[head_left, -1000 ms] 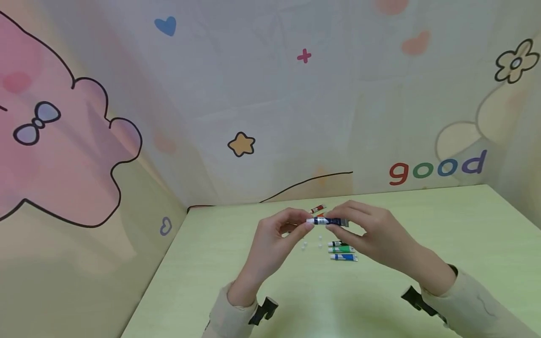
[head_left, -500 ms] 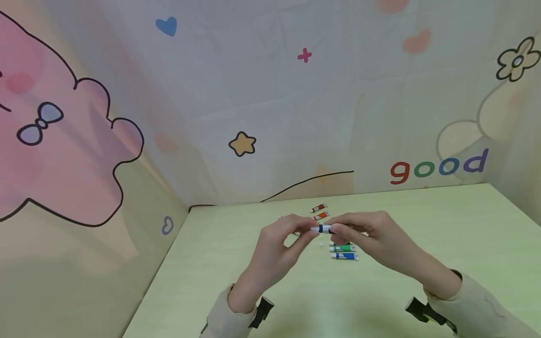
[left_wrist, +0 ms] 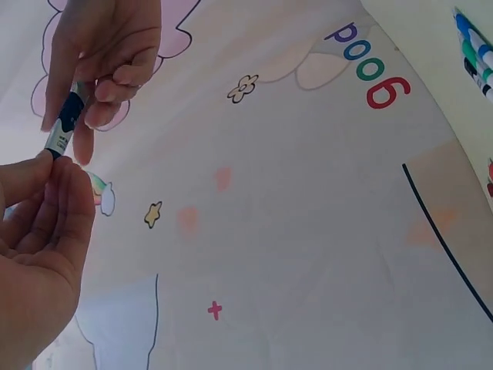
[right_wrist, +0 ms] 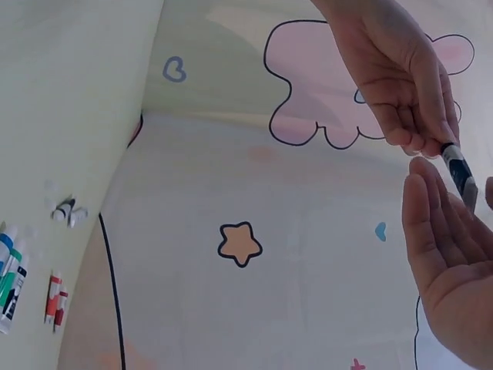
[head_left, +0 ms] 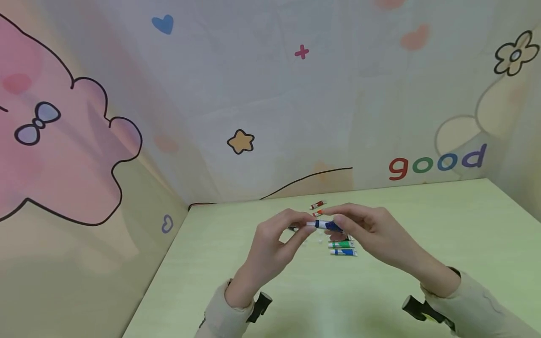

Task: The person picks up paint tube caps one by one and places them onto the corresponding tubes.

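Note:
A dark blue and white paint tube (head_left: 324,225) is held level between both hands above the table, its white cap end toward the left. My left hand (head_left: 272,244) pinches the cap end between thumb and fingers, hiding most of the cap. My right hand (head_left: 378,237) holds the tube's body by the thumb and fingers, covering its tail in the head view. The left wrist view also shows the tube (left_wrist: 68,123) running between the two hands. In the right wrist view the tube (right_wrist: 459,171) spans from the left fingertips to the right hand.
Below the hands on the pale green table (head_left: 253,310) lie a blue tube (head_left: 343,252), a green tube (head_left: 340,244) and a partly hidden black one. Farther back are a red tube (head_left: 318,204) and an orange-red tube (head_left: 318,213). Patterned cloth (head_left: 270,94) walls the back.
The right thumb and fingers have shifted on the tube: half a second ago they covered more of its body, and now more dark blue shows. The left hand keeps pinching the cap end.

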`<state>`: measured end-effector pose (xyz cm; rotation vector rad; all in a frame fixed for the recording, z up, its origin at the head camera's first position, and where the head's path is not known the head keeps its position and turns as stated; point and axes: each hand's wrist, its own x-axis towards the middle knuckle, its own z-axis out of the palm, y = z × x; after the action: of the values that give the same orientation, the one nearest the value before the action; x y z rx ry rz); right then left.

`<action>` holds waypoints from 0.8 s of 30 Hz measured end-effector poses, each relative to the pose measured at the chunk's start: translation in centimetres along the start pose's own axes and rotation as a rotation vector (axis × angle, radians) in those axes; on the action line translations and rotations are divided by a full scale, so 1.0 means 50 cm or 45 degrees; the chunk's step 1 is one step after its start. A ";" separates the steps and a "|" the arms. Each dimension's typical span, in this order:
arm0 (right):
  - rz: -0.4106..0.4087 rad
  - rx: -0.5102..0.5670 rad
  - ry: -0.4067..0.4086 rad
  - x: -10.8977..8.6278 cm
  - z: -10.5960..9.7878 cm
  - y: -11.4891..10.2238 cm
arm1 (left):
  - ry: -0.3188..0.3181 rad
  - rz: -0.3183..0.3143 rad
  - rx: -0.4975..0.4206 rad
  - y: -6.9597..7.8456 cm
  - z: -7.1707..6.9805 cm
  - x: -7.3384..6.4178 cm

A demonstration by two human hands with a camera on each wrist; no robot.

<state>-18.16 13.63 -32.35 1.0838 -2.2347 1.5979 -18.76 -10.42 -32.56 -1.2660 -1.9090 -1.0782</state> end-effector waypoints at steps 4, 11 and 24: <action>-0.156 -0.252 0.136 -0.010 -0.010 -0.003 | 0.058 -0.147 -0.074 0.002 -0.001 -0.006; -0.775 -0.486 0.244 -0.001 -0.010 0.010 | 0.085 -0.300 -0.219 0.010 -0.003 -0.012; -0.431 -0.173 0.090 -0.017 -0.007 0.015 | 0.037 -0.101 -0.091 0.012 0.003 -0.025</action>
<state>-18.13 14.44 -33.21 1.2641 -1.9543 1.3055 -17.75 -10.73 -33.48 -1.2147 -1.9287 -1.2085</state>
